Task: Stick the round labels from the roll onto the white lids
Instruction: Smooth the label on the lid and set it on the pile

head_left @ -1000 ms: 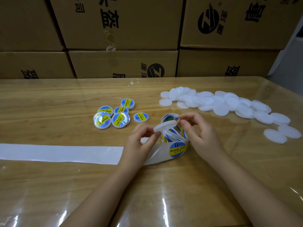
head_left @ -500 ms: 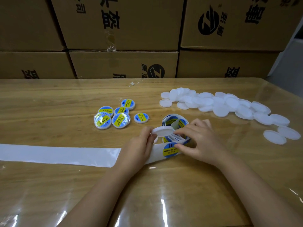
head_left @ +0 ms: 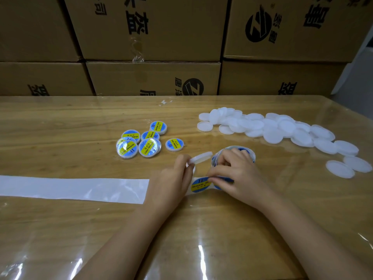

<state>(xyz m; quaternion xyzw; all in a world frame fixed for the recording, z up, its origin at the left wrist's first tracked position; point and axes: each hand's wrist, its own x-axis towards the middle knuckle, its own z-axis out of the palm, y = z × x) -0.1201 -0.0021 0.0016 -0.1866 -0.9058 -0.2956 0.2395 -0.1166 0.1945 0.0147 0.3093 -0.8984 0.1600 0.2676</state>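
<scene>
My left hand (head_left: 171, 180) pinches a plain white lid (head_left: 201, 157) by its edge, held tilted just above the table. My right hand (head_left: 234, 172) lies over the label roll (head_left: 235, 152), thumb and forefinger pinching at a blue-and-yellow round label (head_left: 198, 184) on the backing strip. The emptied white backing strip (head_left: 74, 189) trails off to the left across the table. Several labelled lids (head_left: 141, 142) lie in a cluster behind my left hand. A long pile of bare white lids (head_left: 278, 128) lies at the right.
Stacked cardboard boxes (head_left: 153, 47) wall off the far edge of the wooden table (head_left: 60, 128), which has a clear glossy cover. Two single white lids (head_left: 341, 168) lie near the right edge.
Both hands have dropped from above the roll to the table. My right hand has gone from the lid to the label on the strip, and my left keeps the lid.
</scene>
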